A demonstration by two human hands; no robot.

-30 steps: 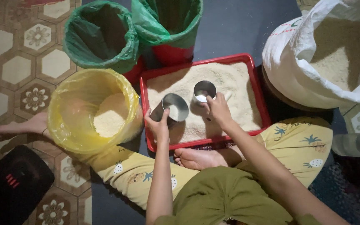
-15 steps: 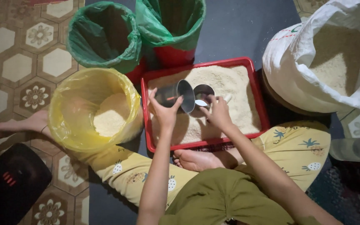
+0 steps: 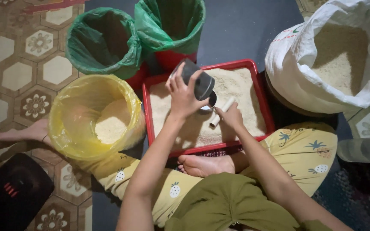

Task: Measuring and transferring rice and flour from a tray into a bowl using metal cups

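The left hand has lifted its metal cup up off the grain in the red tray and tipped it over, mouth down toward the second cup. A second ago both cups sat side by side, mouths up. The right hand has slid back and now grips the white handle.

Counted: two green-lined bins, one yellow-lined bucket, one red tray, one white sack, two metal cups.
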